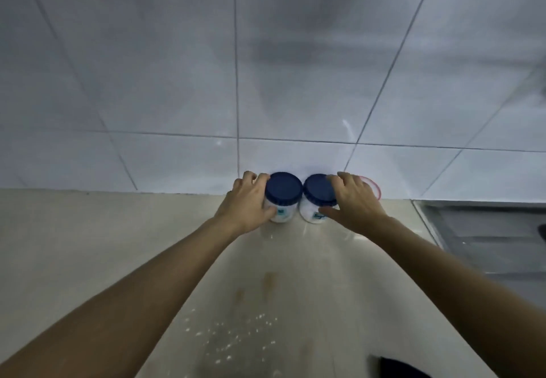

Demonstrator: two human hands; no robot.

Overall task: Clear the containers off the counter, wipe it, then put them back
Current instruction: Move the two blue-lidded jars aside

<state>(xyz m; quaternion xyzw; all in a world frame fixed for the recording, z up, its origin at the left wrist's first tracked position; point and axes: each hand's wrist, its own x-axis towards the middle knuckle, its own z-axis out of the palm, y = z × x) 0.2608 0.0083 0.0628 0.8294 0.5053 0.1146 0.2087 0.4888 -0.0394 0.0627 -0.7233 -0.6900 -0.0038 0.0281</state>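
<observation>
Two blue-lidded jars stand touching at the bench's [118,244] back wall. Left hand [245,203] wraps the left jar [282,200]; right hand [351,203] cups the right jar [317,200]. Crumbs suggest clearing is starting; next, lift both.

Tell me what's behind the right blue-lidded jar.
Behind the right blue-lidded white jar, the white tiled wall. A clear container's pink-red rim peeks out beyond the right hand, which covers the rest.

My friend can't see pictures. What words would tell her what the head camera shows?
Two bare hands reach to the back of a beige counter: the left hand grips one blue-lidded white jar, the right hand rests on its twin. A red-rimmed container peeks out behind the right hand, a steel sink lies right, and white specks dot the counter.
</observation>
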